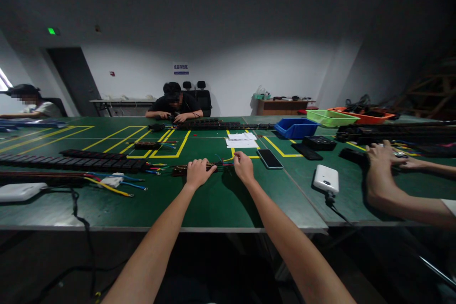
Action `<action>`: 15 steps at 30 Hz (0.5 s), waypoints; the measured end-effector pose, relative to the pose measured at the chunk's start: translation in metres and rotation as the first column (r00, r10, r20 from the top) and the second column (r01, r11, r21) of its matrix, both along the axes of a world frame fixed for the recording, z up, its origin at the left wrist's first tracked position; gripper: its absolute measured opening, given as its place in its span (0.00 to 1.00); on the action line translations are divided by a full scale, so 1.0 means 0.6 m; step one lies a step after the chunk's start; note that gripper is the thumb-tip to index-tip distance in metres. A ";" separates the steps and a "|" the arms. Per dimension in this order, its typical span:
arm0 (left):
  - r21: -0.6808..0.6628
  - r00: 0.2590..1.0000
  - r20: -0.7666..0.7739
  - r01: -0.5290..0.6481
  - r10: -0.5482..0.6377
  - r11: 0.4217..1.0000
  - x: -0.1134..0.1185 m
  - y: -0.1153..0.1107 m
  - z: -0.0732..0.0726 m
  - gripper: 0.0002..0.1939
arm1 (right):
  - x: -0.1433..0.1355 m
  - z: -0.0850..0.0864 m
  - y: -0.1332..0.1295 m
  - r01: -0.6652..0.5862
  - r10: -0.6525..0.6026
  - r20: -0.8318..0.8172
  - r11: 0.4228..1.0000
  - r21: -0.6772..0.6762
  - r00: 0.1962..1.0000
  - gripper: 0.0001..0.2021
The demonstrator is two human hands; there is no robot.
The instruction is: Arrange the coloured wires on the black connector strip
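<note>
My left hand (200,172) lies over a short, dark, strip-shaped wiring assembly (179,170) on the green table, its fingers closed around it. Thin coloured wires (227,164), among them red, blue and yellow ones, come out of the strip's right end. My right hand (244,167) pinches at these wires, thumb and forefinger together; the exact wire ends are hidden. Just right of that hand lies a smartphone (270,158). A similar short strip with wires (147,145) rests farther back, to the left.
Long black strips (89,162) with coloured leads lie at left, near a white device (22,192). Papers (241,140), a blue bin (296,128) and a white power bank (326,179) are on the table. A co-worker's hands (383,156) work at right; another person (176,107) leans over the far side.
</note>
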State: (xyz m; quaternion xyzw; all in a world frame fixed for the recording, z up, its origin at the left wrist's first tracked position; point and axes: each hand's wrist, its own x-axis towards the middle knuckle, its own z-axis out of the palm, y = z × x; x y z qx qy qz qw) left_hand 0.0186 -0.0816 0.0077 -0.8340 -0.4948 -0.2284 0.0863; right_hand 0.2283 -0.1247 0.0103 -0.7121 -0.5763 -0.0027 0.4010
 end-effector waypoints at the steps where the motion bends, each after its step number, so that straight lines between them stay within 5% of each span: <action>1: -0.001 1.000 -0.001 -0.006 0.006 1.000 0.000 0.000 0.000 0.29 | 0.000 -0.001 -0.001 0.006 -0.006 0.004 1.000 -0.023 1.000 0.19; 9: -0.002 1.000 0.012 0.006 -0.006 1.000 0.001 -0.004 0.001 0.28 | -0.003 0.001 -0.010 0.020 -0.009 0.055 0.980 -0.199 0.998 0.18; 15: 0.000 1.000 0.016 0.018 -0.018 1.000 -0.001 -0.002 0.000 0.29 | -0.004 0.003 -0.012 0.016 -0.002 0.065 0.977 -0.212 0.998 0.18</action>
